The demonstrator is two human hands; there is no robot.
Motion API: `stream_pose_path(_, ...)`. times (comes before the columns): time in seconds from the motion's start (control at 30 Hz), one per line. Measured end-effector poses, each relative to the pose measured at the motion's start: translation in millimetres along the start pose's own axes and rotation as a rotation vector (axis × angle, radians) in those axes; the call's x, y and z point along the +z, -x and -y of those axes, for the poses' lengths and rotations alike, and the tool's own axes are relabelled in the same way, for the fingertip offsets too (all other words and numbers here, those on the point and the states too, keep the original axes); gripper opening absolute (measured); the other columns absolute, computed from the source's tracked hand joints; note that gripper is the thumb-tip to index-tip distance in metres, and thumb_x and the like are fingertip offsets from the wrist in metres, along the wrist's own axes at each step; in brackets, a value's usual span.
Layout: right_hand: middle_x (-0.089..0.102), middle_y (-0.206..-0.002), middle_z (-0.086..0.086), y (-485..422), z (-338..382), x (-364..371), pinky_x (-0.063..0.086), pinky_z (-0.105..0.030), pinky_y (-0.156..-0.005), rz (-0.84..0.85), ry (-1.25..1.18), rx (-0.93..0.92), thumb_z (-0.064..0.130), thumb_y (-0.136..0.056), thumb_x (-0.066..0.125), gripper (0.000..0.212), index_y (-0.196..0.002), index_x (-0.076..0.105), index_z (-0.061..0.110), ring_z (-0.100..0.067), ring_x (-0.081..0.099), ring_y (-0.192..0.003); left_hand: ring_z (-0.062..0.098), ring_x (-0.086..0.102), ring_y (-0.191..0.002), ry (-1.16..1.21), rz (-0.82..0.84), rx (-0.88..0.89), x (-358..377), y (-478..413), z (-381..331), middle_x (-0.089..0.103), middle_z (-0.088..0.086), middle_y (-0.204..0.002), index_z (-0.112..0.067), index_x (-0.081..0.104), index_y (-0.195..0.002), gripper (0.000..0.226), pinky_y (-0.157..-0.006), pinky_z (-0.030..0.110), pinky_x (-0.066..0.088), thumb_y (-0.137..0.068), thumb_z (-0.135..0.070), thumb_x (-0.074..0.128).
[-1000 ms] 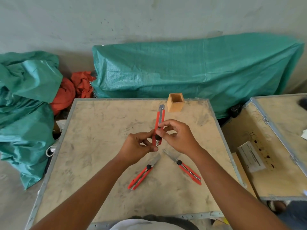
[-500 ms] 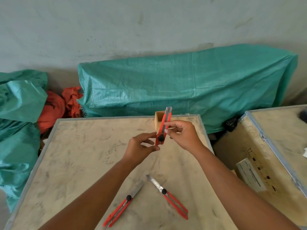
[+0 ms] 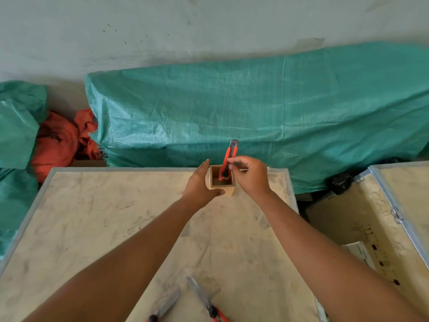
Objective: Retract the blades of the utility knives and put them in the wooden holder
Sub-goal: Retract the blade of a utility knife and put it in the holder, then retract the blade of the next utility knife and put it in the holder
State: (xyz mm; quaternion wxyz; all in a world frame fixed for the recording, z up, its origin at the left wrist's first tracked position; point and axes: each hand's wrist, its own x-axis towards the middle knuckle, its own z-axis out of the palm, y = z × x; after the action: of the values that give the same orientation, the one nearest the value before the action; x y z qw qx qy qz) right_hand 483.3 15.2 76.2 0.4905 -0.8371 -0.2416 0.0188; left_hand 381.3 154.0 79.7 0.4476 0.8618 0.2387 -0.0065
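Green tarp, far left: bundle (image 3: 18,135) beside our table, crumpled, partly cut by the frame edge.
Orange cloth: heap (image 3: 58,140) wedged between that bundle and the long tarp.
Long tarp: green woven sheet (image 3: 255,112) draped over something bulky behind the table, running to the right edge.
Table: pale scuffed board with a metal rim (image 3: 92,228); we reach across it with both bare arms.
Knife on table, left: red handle, black slider, blade out (image 3: 166,306), at the bottom edge, handle cut off by the frame.
Knife on table, right: same kind (image 3: 206,303), blade out and pointing up-left, just beside the first one; the two blades angle apart.
Left hand: our hand (image 3: 200,184) wraps the holder's left side, thumb across its front face, fingers up along the far-left wall; steadying grip.
Holder: small square wooden box (image 3: 228,190), open top, upright near the table's far edge, between our two hands.
Held knife: red knife (image 3: 228,159) standing nearly upright, tilted a little right at the top; lower end with the black slider is inside the holder's mouth, grey tip sticks up above. No blade visible past the tip.
Right hand: our hand (image 3: 249,174) pinches the knife mid-body with thumb and fingertips, just above the holder's rim.
Crate, right: second wood box with metal edging (image 3: 394,217), well apart from the holder.
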Motion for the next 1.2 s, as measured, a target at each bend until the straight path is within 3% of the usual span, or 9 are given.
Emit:
stream_pose_path(0.13,0.08,-0.104,-0.004,-13.2,-27.9,17.7,0.061,-0.026,-0.083,0.041,0.063,-0.021,0.006,-0.089,0.074,0.021,-0.108,0.079,0.012,-0.016,0.075,-0.09,0.025,0.041,-0.14,0.043,0.019,-0.082,19.4,-20.2,12.3,0.044,0.006,-0.152,-0.015,0.009,-0.156,0.109,-0.103,0.026,0.034,-0.077,-0.024,0.083)
stream_pose_path(0.23,0.08,-0.103,-0.005,-12.2,-45.7,26.4,0.061,-0.032,-0.083,0.051,0.105,-0.081,0.003,-0.088,0.073,0.023,-0.109,0.08,0.011,-0.019,0.075,-0.093,0.024,0.051,-0.131,0.07,0.025,-0.105,31.3,-25.5,26.9,0.057,0.004,-0.14,-0.023,0.023,-0.153,0.085,-0.092,0.023,0.036,-0.085,-0.017,0.074)
stream_pose_path(0.37,0.079,-0.105,-0.007,-7.9,-57.4,32.8,0.053,-0.018,-0.087,0.0,0.134,-0.127,0.001,-0.088,0.072,0.025,-0.11,0.079,0.01,-0.018,0.072,-0.098,0.016,0.056,-0.122,0.113,0.026,-0.094,36.9,-29.4,37.5,0.064,-0.007,-0.124,-0.033,0.039,-0.143,0.068,-0.087,0.022,0.038,-0.087,-0.012,0.071)
stream_pose_path(0.6,0.076,-0.115,-0.009,4.3,-54.7,32.1,0.059,-0.034,-0.091,-0.036,0.111,-0.1,0.001,-0.089,0.071,0.028,-0.115,0.077,0.01,-0.019,0.07,-0.109,0.019,0.052,-0.129,0.137,0.031,-0.097,31.6,-23.8,36.4,0.057,-0.004,-0.141,-0.03,0.032,-0.149,0.076,-0.096,0.027,0.04,-0.086,-0.024,0.073)
stream_pose_path(0.73,0.074,-0.118,-0.01,27.0,-43.2,22.9,0.062,-0.04,-0.085,-0.071,0.119,-0.052,0.004,-0.09,0.071,0.028,-0.118,0.076,0.011,-0.021,0.068,-0.112,0.017,0.051,-0.131,0.145,-0.002,-0.126,19.9,-0.2,39.1,0.046,-0.005,-0.151,-0.029,0.03,-0.151,0.076,-0.101,0.032,0.047,-0.087,-0.032,0.072)
stream_pose_path(0.93,0.072,-0.122,-0.005,101.2,-4.3,28.1,0.059,-0.024,-0.078,0.086,0.125,0.015,0.012,-0.093,0.07,0.03,-0.123,0.072,0.014,-0.016,0.068,-0.102,0.018,0.053,-0.131,0.129,-0.024,-0.174,-3.5,77.0,63.8,0.051,-0.006,-0.147,-0.033,0.04,-0.146,0.064,-0.098,0.038,0.054,-0.089,-0.029,0.069)
stream_pose_path(1.13,0.075,-0.114,-0.004,199.6,36.3,65.7,0.057,-0.022,-0.086,0.307,0.05,0.13,0.008,-0.091,0.07,0.029,-0.12,0.073,0.014,-0.014,0.071,-0.09,0.018,0.053,-0.13,0.103,-0.072,-0.23,-34.1,184.7,120.7,0.06,-0.002,-0.138,-0.024,0.053,-0.139,0.056,-0.103,0.024,0.038,-0.086,-0.026,0.072)
stream_pose_path(1.2,0.076,-0.111,-0.003,234.2,49.9,81.2,0.053,-0.01,-0.083,0.395,0.039,0.216,0.008,-0.092,0.07,0.029,-0.119,0.074,0.016,-0.011,0.07,-0.088,0.018,0.053,-0.13,0.096,-0.061,-0.282,-43.2,221.0,144.4,0.06,-0.001,-0.139,-0.023,0.053,-0.139,0.055,-0.106,0.027,0.039,-0.087,-0.026,0.072)
